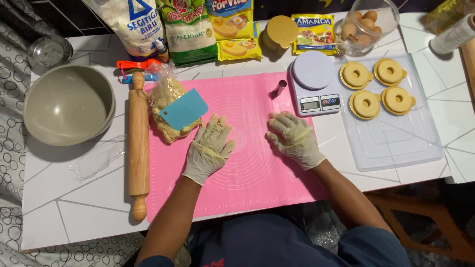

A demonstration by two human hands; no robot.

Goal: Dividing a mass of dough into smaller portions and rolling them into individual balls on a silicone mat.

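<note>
Resting flat at the middle of the frame, the gloved left hand (pixel 209 148) and gloved right hand (pixel 295 139) lie palm-down on the pink mat (pixel 257 183), fingers spread open, gripping nothing. A thin, pale sheet of dough (pixel 241 139) seems to lie between them, though it is faint. Left of the left hand sits a bag of dough (pixel 168 101) under a blue scraper (pixel 184 109), beside a wooden rolling pin (pixel 138 143). Upper right, a scale (pixel 315 81) neighbours 4 ring moulds (pixel 377 88) on a clear tray (pixel 396 143).
</note>
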